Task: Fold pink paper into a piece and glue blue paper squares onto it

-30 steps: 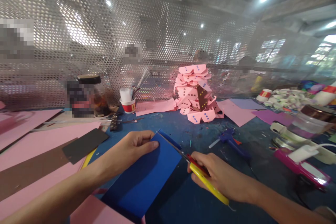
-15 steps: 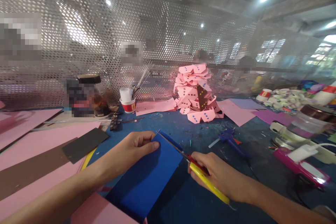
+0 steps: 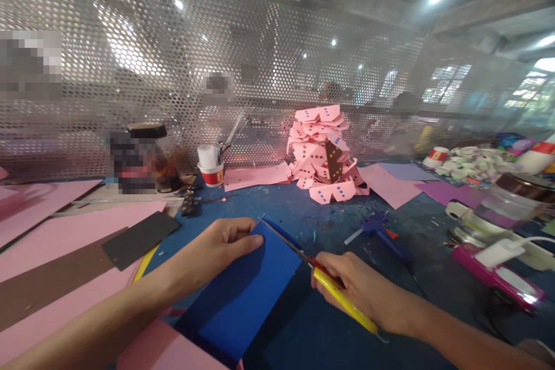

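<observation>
1 blue sheet [image 3: 249, 289] in left grip [image 3: 230, 240]

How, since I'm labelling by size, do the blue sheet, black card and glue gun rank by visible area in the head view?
1. Blue sheet, clearly largest, though nearness to the camera may enlarge it
2. Black card
3. Glue gun, leaving out its cable
</observation>
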Demonstrator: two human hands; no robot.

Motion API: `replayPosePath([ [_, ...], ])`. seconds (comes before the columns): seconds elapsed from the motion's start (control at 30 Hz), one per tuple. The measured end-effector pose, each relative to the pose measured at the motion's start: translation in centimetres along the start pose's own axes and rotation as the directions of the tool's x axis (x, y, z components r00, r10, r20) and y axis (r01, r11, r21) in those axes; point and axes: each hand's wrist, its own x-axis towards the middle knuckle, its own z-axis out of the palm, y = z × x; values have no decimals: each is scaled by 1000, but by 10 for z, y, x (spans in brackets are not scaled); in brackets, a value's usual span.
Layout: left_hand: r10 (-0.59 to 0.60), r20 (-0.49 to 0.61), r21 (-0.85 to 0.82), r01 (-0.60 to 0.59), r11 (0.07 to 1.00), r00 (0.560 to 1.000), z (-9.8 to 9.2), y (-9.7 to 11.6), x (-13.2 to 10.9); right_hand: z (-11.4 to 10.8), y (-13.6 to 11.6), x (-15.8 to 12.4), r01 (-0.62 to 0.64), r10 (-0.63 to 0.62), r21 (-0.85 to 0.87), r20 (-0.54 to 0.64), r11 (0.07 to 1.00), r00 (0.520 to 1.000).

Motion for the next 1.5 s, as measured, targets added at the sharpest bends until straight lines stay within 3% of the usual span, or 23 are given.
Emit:
replayPosePath([
  [0.63, -31, -27, 28, 32, 999, 999, 1, 3, -1, 0, -4, 1, -15, 15, 13, 7, 1000, 1000],
  [0.83, -34, -60, 19, 36, 999, 998, 0, 2, 0, -4, -10, 0, 42, -37, 143, -36, 989, 999],
  [1.13, -30, -47, 27, 32, 999, 998, 10, 6, -3, 0, -9, 4, -23, 49, 461, -44, 887, 998],
  [1.4, 32, -86, 161, -18, 987, 996, 19, 2, -5, 6, -14, 4, -10, 38, 478, -50, 878, 998],
  [1.5, 34, -66, 119, -26, 993, 997, 19, 2, -4, 6, -15, 4, -6, 38, 475, -58, 880, 998],
])
